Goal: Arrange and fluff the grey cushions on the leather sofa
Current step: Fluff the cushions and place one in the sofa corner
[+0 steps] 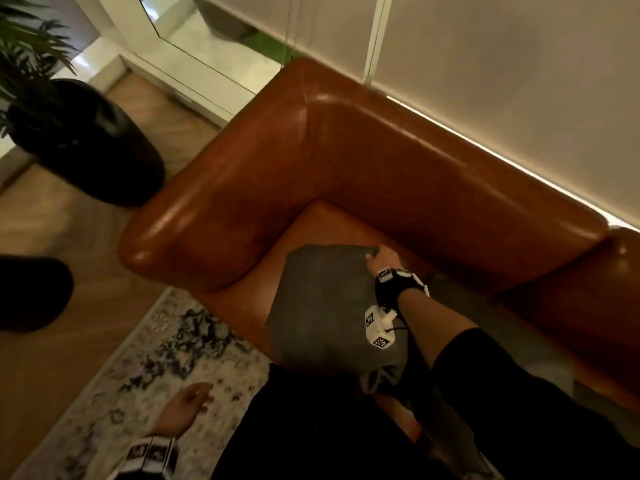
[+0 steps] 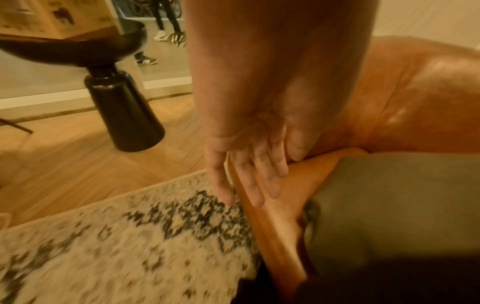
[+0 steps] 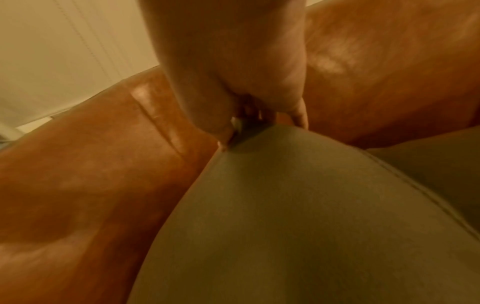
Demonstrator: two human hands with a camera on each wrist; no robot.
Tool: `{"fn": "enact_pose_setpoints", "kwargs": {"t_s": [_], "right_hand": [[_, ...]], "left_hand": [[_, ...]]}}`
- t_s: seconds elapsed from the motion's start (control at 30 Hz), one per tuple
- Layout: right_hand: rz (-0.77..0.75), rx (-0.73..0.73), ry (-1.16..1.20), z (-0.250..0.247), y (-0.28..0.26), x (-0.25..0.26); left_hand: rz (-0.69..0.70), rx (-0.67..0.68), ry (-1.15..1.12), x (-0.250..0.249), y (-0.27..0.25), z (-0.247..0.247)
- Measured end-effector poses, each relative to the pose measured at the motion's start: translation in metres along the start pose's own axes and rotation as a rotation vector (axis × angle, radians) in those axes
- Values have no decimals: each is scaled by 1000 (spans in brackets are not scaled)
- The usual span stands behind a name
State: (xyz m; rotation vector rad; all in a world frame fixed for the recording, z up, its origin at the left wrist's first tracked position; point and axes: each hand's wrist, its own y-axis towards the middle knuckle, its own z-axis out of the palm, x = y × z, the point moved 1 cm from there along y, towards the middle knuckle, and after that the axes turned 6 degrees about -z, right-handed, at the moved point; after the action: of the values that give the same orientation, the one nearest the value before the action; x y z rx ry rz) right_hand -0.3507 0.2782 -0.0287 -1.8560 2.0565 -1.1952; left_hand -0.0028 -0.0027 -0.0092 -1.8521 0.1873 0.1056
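A grey cushion [image 1: 322, 306] lies on the seat of the brown leather sofa [image 1: 346, 161], near its left arm. My right hand [image 1: 379, 256] grips the cushion's far top corner; in the right wrist view the fingers [image 3: 228, 123] pinch that corner of the cushion [image 3: 298, 216] in front of the sofa back [image 3: 91, 174]. My left hand [image 1: 192, 398] hangs over the rug with nothing in it. In the left wrist view its fingers [image 2: 249, 181] are straight beside the seat's front edge, with the cushion [image 2: 389, 205] to the right.
A patterned rug [image 1: 145, 368] lies in front of the sofa on a wooden floor. A black planter [image 1: 97, 143] with a leafy plant stands left of the sofa arm. A black pedestal side table [image 2: 124, 115] stands on the floor. Pale blinds [image 1: 502, 81] hang behind the sofa.
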Motion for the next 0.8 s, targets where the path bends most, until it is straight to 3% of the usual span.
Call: {"fn": "enact_pose_setpoints", "kwargs": {"t_s": [0.13, 0.27, 0.37, 0.43, 0.53, 0.63, 0.73, 0.8], "right_hand": [[-250, -54, 84, 24, -24, 11], [-641, -28, 195, 28, -87, 38], [-861, 91, 204, 7, -128, 58], [-928, 76, 159, -15, -137, 67], [-889, -74, 194, -44, -117, 74], [-575, -183, 251, -67, -78, 81], [-229, -72, 215, -70, -26, 82], [-148, 86, 96, -54, 3, 90]], "left_hand": [[167, -69, 73, -73, 17, -36], [256, -164, 81, -154, 23, -52], [243, -217, -32, -199, 35, -59], [220, -230, -119, -221, 30, -65], [306, -124, -371, -242, 28, -75], [431, -8, -530, -254, 16, -77], [456, 106, -591, -249, 5, -55], [389, 144, -575, -237, 6, -30]]}}
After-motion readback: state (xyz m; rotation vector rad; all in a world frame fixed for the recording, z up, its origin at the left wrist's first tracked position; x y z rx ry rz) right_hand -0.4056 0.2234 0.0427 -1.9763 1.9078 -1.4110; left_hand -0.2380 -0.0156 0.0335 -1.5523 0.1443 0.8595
